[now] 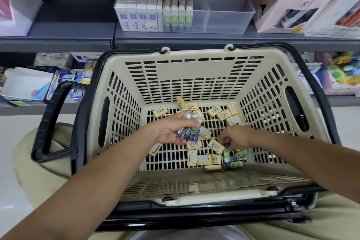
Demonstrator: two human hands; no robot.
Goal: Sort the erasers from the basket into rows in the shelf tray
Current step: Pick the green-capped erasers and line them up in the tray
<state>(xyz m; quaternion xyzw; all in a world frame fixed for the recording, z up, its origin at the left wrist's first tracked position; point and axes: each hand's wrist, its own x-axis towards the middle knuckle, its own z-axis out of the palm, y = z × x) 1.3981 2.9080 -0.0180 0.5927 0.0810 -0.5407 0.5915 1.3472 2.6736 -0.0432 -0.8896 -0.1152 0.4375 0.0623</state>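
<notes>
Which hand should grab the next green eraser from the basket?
Right. The right hand pinches one of the loose green erasers; the left hand is full, gripping a bundle.

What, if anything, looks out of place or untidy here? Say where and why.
The yellow erasers lie jumbled at all angles on the basket floor, some on edge, unlike the neat upright rows in the shelf tray. Nothing looks damaged.

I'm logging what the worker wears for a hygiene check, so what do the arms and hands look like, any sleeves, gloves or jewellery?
The left forearm and right forearm are bare to the picture's edge: no sleeves show. The left hand and right hand wear no gloves; no watch, bracelet or ring is visible.
</notes>
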